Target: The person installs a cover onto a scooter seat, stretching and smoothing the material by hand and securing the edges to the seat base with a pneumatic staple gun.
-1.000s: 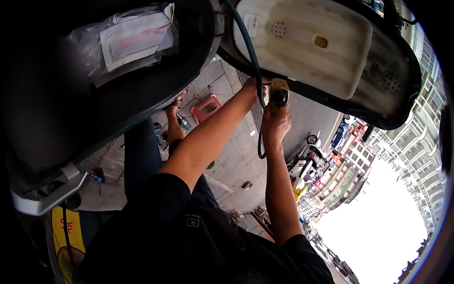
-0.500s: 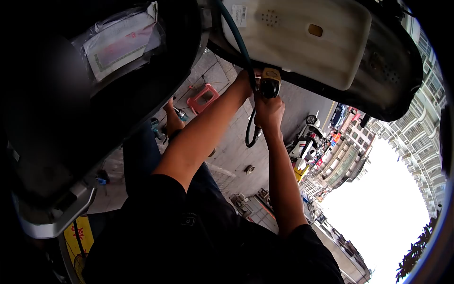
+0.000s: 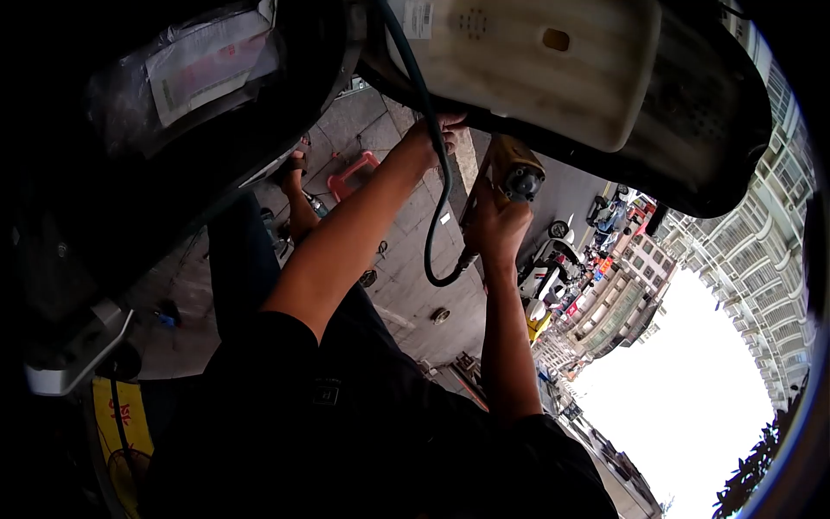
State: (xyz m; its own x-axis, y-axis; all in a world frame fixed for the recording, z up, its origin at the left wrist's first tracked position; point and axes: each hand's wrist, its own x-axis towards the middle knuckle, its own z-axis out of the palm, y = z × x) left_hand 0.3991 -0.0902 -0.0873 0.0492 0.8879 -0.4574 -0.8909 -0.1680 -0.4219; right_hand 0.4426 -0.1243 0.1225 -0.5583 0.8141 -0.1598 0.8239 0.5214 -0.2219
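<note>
My right hand is wrapped round the grip of a yellow-and-black air impact wrench, just below the raised seat of a scooter. A dark green air hose loops down from above and joins the bottom of the wrench's grip. To its left my left hand is close to the seat's lower rim, fingers curled together behind the hose; what they hold, if anything, I cannot make out. The pale underside of the seat fills the top, with a label and a small oval hole.
Papers in a plastic bag lie in the dark scooter body at upper left. On the paved ground are a pink stool and a small round part. Another person's foot and leg show beside the scooter. Parked motorbikes stand along the street.
My right hand has drawn the impact wrench away from my left hand, slightly right and down. The left hand has shifted a little left, and the whole view has moved slightly.
</note>
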